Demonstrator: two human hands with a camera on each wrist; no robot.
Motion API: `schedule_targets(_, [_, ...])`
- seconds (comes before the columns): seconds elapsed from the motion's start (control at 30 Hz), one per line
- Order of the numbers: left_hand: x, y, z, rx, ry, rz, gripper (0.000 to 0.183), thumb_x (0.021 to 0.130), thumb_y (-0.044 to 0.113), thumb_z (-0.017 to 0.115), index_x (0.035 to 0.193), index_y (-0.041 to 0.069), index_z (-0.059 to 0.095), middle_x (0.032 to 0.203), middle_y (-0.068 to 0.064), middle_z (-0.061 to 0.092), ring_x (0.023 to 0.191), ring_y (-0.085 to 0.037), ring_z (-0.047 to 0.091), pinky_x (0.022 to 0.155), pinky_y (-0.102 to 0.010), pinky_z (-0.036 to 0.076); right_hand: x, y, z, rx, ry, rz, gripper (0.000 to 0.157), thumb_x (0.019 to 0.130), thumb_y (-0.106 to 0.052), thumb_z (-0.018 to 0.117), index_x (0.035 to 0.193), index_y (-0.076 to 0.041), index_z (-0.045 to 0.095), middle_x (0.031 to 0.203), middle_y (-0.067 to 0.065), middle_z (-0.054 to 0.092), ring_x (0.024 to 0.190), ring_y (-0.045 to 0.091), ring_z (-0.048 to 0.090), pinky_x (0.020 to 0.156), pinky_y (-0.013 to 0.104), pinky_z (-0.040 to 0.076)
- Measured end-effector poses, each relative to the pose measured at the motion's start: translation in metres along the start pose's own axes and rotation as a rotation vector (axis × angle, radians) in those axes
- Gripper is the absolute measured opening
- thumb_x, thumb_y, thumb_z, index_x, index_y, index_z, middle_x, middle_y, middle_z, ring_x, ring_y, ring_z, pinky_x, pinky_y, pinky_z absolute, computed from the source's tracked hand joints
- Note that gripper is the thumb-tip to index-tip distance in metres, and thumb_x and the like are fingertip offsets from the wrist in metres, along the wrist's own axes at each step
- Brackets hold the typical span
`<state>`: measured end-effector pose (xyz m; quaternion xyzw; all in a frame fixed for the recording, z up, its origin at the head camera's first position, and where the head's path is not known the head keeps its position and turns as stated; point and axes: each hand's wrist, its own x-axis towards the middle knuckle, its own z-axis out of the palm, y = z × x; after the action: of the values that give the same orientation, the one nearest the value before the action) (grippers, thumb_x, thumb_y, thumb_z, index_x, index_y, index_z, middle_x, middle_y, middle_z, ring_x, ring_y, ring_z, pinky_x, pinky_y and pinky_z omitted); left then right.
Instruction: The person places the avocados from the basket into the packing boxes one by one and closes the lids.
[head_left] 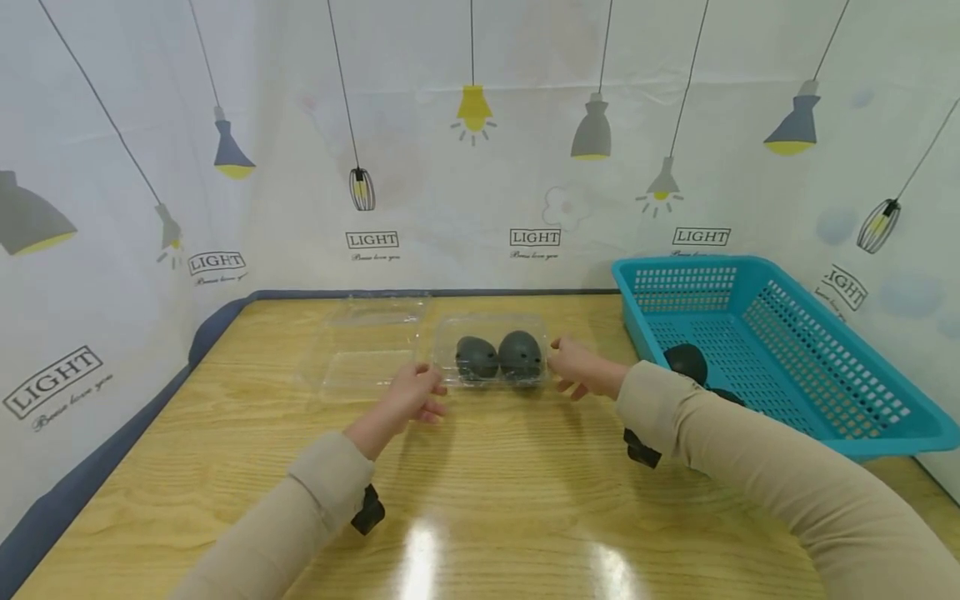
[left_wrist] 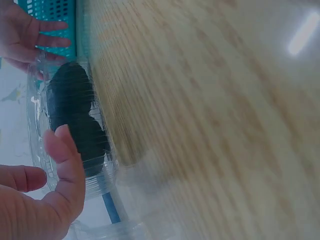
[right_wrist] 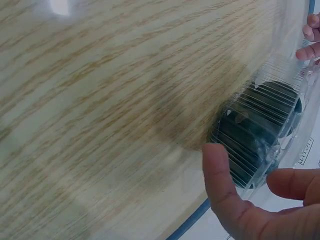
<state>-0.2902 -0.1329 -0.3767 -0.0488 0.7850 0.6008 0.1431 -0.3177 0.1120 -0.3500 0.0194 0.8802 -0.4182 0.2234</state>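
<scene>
A clear plastic clamshell box [head_left: 491,321] lies on the table, its lid [head_left: 367,367] folded out flat to the left. Two dark green, avocado-like fruits sit side by side in the box: a left one [head_left: 476,359] and a right one [head_left: 520,356]. My left hand [head_left: 412,394] is at the box's left end, by the lid, thumb and index finger apart with nothing between them. At the opposite end is my right hand [head_left: 581,367], its fingertips right at the rim. In the right wrist view, its thumb and index finger [right_wrist: 220,172] are spread beside the ribbed wall.
A turquoise plastic basket [head_left: 847,367] stands on the right, behind my right forearm. Inside it lie a dark fruit [head_left: 686,362] and another, partly hidden by the sleeve. A curtain printed with lamps [head_left: 450,183] rises at the table's back edge.
</scene>
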Motion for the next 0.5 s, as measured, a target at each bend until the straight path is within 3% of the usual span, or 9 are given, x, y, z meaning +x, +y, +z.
schedule_targets(0.17, [0.003,-0.001,0.003,-0.055,0.012,-0.010,0.047,0.096,0.012,0.036,0.136,-0.012,0.026,0.103,-0.023,0.057,0.049,-0.010,0.057,0.043,-0.020,0.048,0.004,0.004,0.002,0.043,-0.010,-0.007,0.049,0.099,-0.010,0.031,0.143,0.002,0.013,0.120,0.025,0.049,0.086,0.030,0.061,0.062,0.037,0.054])
schedule_targets(0.27, [0.005,-0.001,0.002,-0.062,0.016,-0.019,0.044,0.096,0.010,0.036,0.132,-0.014,0.031,0.095,-0.021,0.060,0.047,-0.009,0.056,0.042,-0.019,0.047,0.006,0.008,0.000,0.090,-0.046,-0.014,0.052,0.096,-0.006,0.032,0.143,0.003,0.012,0.120,0.027,0.049,0.075,0.024,0.062,0.061,0.036,0.055])
schedule_targets(0.5, [0.011,0.002,0.001,-0.074,0.032,-0.059,0.037,0.094,0.005,0.038,0.124,-0.015,0.041,0.082,-0.012,0.060,0.046,-0.007,0.055,0.042,-0.018,0.047,0.005,0.009,-0.003,0.206,-0.126,0.012,0.060,0.091,-0.002,0.037,0.144,0.002,0.009,0.134,0.031,0.036,0.082,0.025,0.059,0.068,0.039,0.055])
